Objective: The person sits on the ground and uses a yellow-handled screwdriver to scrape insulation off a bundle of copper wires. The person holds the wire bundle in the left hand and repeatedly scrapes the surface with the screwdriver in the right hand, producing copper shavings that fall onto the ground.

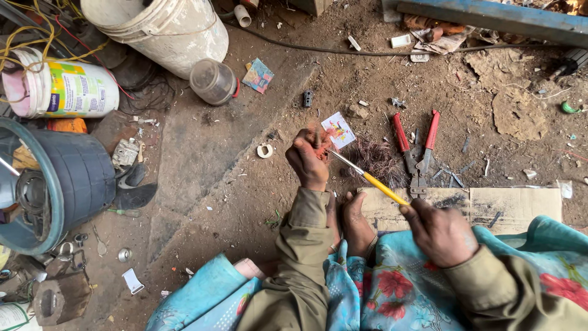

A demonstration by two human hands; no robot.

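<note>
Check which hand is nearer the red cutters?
Right. The right hand sits just below the red cutters; the left hand is farther off to their left.

Two buckets (162, 30) (both white), one cutter (418, 150)

Bare dirt floor (245, 184), packed and littered with scraps. Flat concrete patch (196, 141) running diagonally across it. Worn cardboard sheet (514, 205) laid flat at right. Blue-painted metal beam (490, 15) along the top edge. Black cable (343, 52) trailing over the soil. Soft, even daylight, faint shadows only.
</note>
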